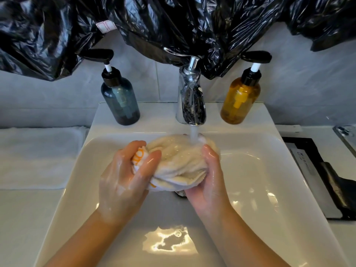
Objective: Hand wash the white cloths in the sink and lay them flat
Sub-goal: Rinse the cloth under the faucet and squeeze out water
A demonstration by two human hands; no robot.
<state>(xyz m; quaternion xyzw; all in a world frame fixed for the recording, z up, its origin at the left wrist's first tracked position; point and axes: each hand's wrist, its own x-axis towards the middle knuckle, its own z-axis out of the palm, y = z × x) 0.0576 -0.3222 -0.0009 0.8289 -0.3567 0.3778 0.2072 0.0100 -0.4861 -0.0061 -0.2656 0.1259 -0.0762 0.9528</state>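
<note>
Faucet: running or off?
Running: a water stream falls from the faucet onto the bunched white cloth held over the sink.

Blue pump bottle [120, 101], amber pump bottle [239, 101], black plastic sheeting [173, 22] above

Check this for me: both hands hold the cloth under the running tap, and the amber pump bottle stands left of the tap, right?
Not quite. The head view shows the amber pump bottle right of the tap; the dark blue bottle stands on its left. The left hand and right hand do hold the cloth under the running tap.
</note>
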